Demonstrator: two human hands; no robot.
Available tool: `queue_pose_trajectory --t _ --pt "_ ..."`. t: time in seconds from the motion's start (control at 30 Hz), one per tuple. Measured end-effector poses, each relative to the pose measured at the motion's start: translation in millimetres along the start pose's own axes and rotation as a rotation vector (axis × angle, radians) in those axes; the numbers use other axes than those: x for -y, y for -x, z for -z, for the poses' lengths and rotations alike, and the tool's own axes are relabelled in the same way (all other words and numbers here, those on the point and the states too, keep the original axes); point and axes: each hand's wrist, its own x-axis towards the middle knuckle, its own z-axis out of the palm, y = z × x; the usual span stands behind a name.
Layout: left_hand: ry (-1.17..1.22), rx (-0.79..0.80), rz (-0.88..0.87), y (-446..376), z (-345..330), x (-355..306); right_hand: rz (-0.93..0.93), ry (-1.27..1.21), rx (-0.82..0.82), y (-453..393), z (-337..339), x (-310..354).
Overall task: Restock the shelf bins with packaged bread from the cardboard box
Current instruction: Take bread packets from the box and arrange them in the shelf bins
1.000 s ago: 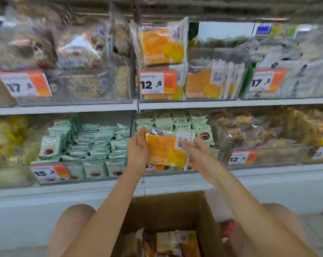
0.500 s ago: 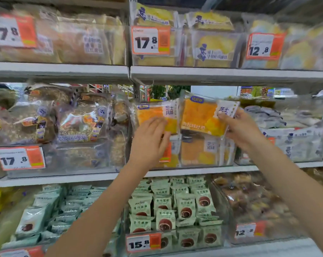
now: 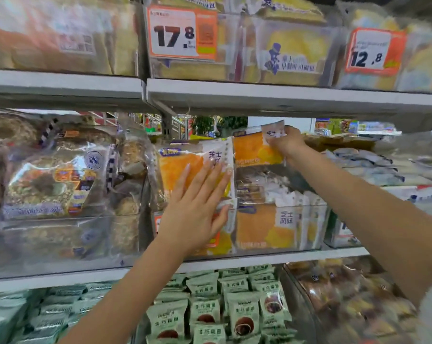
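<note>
Mid-restock, I'd say. The clear bin [image 3: 272, 227] on the middle shelf [image 3: 259, 260] already has several orange bread packs standing in it, w/ room at the top, so some stocking is done. One more orange bread pack [image 3: 255, 150] is in my right hand [image 3: 288, 142], up over the back of that bin & not yet dropped in. Cardboard box is out of view, so can't tell how many packs are left in it; prob. more trips to go.

Left hand [image 3: 197, 207]: fingers [image 3: 185, 175] straight & spread, flat against the front pack [image 3: 177, 170] at the bin's left side. Pressing/steadying it, not gripping; thumb lies near the bin's front edge. That pack stands upright, leaning back a bit.

Right hand: fingers curled round the top right corner of the new pack, pinching it by the white label strip. Pack is tilted, lower edge pointing into the bin behind the front row.

Left to do, as I judge it: lower this pack in behind the others, let go, straighten the row, then back to the box for the next.

Other bins nearby: seeded loaves [image 3: 51, 180] to the left, green snack packs [image 3: 210, 311] on the shelf below, price tag 17.8 [image 3: 175, 33] above.
</note>
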Motion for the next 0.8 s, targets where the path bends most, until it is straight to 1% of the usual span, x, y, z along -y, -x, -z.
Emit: queue_pose_trajectory --t 0.13,0.3,0.37,0.43,0.5,0.57,0.63,0.7,0.73,0.8 --pt "-0.005 0.008 0.012 1.1 0.4 -2.3 -0.096 -0.04 0.137 -33.5 -19.7 -12.1" --pt "-0.014 0.0 0.01 2.0 -0.8 -2.2 -0.215 -0.133 0.221 -58.2 -40.5 -28.2" --pt "-0.012 -0.004 0.009 1.9 -0.8 -1.9 -0.237 -0.192 0.224 -65.5 -46.8 -32.9" --pt "-0.016 -0.005 0.009 1.4 -1.3 -2.2 -0.251 -0.193 0.178 -73.3 -49.2 -38.2" --pt "-0.02 0.0 0.011 1.5 -1.7 -2.6 -0.232 -0.108 0.101 -79.5 -47.9 -42.3" --pt "-0.026 -0.001 0.011 1.9 -2.0 -2.4 -0.22 -0.031 0.072 -82.4 -46.2 -45.5" --pt "-0.036 0.003 0.01 2.2 -1.6 -2.2 -0.226 -0.066 0.135 -81.9 -49.5 -47.0" --pt "-0.04 0.011 0.01 2.4 -1.2 -1.7 -0.233 -0.08 0.239 -74.1 -59.7 -43.8" --pt "-0.043 0.013 0.009 2.3 -1.2 -1.7 -0.236 -0.066 0.26 -71.6 -64.9 -42.4" --pt "-0.047 0.012 0.009 2.2 -1.6 -2.1 -0.216 -0.059 0.25 -72.2 -73.4 -45.9"
